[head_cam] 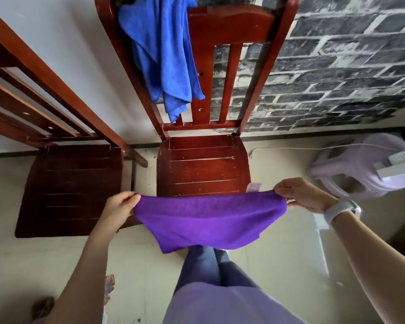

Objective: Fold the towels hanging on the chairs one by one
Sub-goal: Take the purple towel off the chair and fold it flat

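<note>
A purple towel hangs stretched between my hands, just in front of the seat of the middle wooden chair. My left hand pinches its left top corner and my right hand pinches the right top corner. The towel sags in the middle and its lower edge drops over my legs. A white tag shows near its right top edge. A blue towel is draped over the left side of that chair's backrest, hanging down in folds.
A second wooden chair stands to the left, nothing hanging on its visible part. A lilac plastic stool with a white device and cord sits at the right. Behind is a grey brick-pattern wall. The floor is pale tile.
</note>
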The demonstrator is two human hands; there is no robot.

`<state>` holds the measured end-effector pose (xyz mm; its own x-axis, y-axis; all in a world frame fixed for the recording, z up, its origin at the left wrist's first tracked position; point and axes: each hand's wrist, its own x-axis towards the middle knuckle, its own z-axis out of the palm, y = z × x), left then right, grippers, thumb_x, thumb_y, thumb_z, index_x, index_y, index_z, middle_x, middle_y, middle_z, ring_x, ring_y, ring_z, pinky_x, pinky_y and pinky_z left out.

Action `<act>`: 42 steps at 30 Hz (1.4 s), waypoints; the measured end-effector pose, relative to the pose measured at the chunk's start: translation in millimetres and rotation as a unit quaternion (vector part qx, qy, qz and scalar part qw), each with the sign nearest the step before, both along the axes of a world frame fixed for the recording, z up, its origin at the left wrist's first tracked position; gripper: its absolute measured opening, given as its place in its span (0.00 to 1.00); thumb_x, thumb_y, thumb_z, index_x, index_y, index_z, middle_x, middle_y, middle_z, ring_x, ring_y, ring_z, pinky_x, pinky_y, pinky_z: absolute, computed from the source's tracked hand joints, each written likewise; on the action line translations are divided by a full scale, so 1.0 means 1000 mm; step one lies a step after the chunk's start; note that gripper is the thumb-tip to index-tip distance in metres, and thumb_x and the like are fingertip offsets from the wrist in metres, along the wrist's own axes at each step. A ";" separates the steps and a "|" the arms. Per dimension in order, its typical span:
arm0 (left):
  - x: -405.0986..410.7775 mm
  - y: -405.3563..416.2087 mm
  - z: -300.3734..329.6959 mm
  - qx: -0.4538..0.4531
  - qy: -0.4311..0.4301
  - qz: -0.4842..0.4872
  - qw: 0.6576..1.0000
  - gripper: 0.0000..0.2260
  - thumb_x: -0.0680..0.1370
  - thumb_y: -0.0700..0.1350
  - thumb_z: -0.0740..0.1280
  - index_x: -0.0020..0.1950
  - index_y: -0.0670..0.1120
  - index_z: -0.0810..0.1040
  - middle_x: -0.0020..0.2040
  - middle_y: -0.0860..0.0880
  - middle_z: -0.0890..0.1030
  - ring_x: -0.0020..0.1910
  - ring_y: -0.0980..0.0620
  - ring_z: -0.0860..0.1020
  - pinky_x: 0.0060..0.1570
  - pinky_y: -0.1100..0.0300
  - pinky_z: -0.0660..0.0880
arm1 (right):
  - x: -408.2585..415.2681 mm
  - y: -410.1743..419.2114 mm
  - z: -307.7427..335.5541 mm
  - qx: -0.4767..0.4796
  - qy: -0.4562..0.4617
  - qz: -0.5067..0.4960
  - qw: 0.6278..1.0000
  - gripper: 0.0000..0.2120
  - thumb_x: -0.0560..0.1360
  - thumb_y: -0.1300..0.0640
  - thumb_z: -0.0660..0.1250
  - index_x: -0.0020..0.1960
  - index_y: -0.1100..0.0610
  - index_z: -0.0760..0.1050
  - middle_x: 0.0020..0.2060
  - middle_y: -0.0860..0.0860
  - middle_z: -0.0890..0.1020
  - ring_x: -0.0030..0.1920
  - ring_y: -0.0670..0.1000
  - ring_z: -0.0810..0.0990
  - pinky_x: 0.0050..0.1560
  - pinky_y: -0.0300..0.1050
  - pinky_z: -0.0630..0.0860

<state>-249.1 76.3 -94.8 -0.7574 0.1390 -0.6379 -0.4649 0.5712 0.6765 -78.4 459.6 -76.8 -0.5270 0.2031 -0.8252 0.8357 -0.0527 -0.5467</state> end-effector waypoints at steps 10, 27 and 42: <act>-0.099 0.057 -0.098 -0.040 0.048 0.041 0.997 0.13 0.77 0.42 0.64 0.60 0.38 0.76 0.56 0.38 0.79 0.54 0.42 0.77 0.62 0.46 0.72 | -0.101 0.005 -0.098 0.301 0.046 -0.064 0.950 0.07 0.74 0.66 0.63 0.48 0.66 0.78 0.40 0.56 0.78 0.34 0.42 0.75 0.32 0.24 0.67; -0.165 0.110 -0.151 0.108 0.029 0.224 0.968 0.07 0.76 0.46 0.65 0.38 0.47 0.74 0.27 0.51 0.79 0.25 0.59 0.76 0.29 0.68 0.73 | -0.174 0.021 -0.156 0.166 0.114 -0.330 0.922 0.09 0.76 0.64 0.60 0.38 0.55 0.71 0.30 0.55 0.78 0.22 0.44 0.77 0.26 0.36 0.75; -0.029 0.033 -0.184 0.034 -0.092 0.220 0.971 0.09 0.76 0.34 0.64 0.55 0.40 0.72 0.36 0.45 0.78 0.27 0.60 0.79 0.34 0.71 0.78 | -0.031 -0.058 -0.210 0.099 -0.018 -0.399 0.911 0.08 0.73 0.66 0.62 0.52 0.64 0.73 0.37 0.55 0.78 0.30 0.47 0.79 0.33 0.36 0.78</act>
<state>-277.7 109.2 -278.5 -0.6269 -0.1252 -0.7690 -0.7703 0.2476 0.5877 -109.6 402.1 -287.0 -0.1198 0.6567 -0.7446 0.5910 -0.5555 -0.5849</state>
